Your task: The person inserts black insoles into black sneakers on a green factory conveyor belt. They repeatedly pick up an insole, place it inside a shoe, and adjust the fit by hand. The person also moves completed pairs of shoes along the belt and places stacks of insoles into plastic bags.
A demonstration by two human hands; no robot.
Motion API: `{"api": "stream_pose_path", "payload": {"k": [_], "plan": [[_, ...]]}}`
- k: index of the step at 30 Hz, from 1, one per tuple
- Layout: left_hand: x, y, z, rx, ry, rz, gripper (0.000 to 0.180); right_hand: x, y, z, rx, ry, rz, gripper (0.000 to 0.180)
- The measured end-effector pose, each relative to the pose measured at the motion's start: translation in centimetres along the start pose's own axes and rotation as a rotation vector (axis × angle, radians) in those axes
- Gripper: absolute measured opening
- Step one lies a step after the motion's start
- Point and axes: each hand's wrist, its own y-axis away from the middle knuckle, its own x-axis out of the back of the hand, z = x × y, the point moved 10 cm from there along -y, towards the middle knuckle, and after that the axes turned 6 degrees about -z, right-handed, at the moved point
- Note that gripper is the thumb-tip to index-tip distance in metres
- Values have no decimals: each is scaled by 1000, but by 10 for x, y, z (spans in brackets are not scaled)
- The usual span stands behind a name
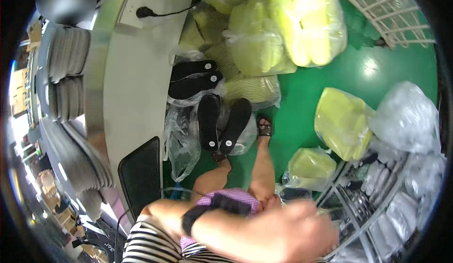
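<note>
Black insole (198,218) under left forearm; right hand (302,225) blurred.

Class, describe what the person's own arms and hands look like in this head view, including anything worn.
The bare forearm crossing the lower edge is blurred and ends in a bare hand; no glove, watch or ring is discernible. The black-and-white striped short sleeve stops at the upper arm. Which hand it is cannot be told.

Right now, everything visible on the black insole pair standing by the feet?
The black insole pair is two flat, foot-shaped pieces, matte like foam, each with a small white round sticker near the lower end. They lean side by side, splayed apart at the top, resting on a crumpled clear plastic bag on the green floor. A sandalled foot sits just to their right. No hand touches them.
</note>
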Motion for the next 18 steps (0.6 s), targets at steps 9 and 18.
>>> {"api": "stream_pose_path", "payload": {"k": [9, 18], "plan": [[122, 208, -452, 1154, -965, 56, 32, 53, -17, 8, 10, -78, 54, 45], [179, 233, -543, 1153, -1272, -247, 56, 86, -22, -15, 233, 4, 271, 59]]}}
